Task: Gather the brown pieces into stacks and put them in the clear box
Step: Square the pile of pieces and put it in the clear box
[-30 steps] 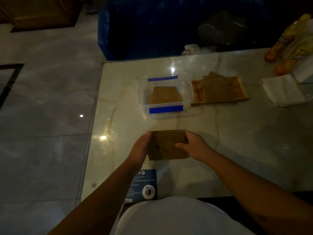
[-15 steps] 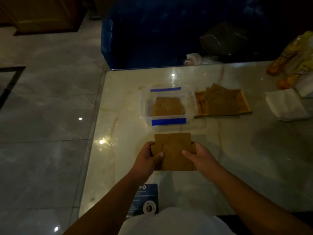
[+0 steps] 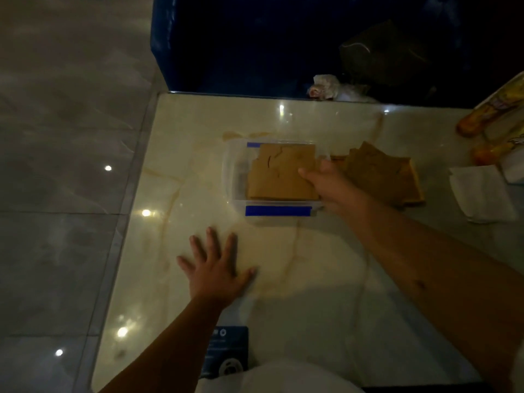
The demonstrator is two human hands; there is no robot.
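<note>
Right hand (image 3: 330, 184): grip clamped on the right edge of the brown stack (image 3: 282, 173), held over the clear box (image 3: 235, 177), inside its blue-taped rims. Just right of that grip: loose brown pieces (image 3: 377, 173) on a wooden tray (image 3: 416, 188). Left hand (image 3: 217, 265): fingers spread, flat on bare table (image 3: 181, 154), nearer than the box, open room around.

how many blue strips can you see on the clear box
2. One blue strip runs along the near edge of the clear box; the other blue strip sits at the far edge, mostly hidden behind the brown stack held by the right hand.
</note>
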